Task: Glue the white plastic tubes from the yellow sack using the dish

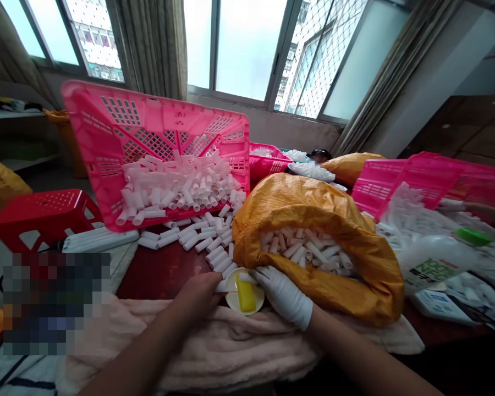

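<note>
My bare left hand point(202, 297) is closed around a short white plastic tube point(221, 286), at the left rim of a small round dish point(232, 307). A yellow sponge-like block point(246, 300) lies in that dish. From the other side my right hand point(284, 296), in a white glove, pinches another white tube point(247, 278) across the top of the yellow block. Just beyond my right hand stands an orange woven sack point(309, 206), its mouth rolled back over many white tubes point(301, 247). Loose tubes point(200, 234) are strewn on the dark red tabletop point(165, 275) ahead of my left hand.
A pink crate point(157, 104) lies tipped on its side, tubes spilling from it. On the right are a clear jug with a green cap point(437, 258), a calculator-like device point(441, 306) and more pink crates point(412, 176). A pale towel point(231, 346) covers the near edge.
</note>
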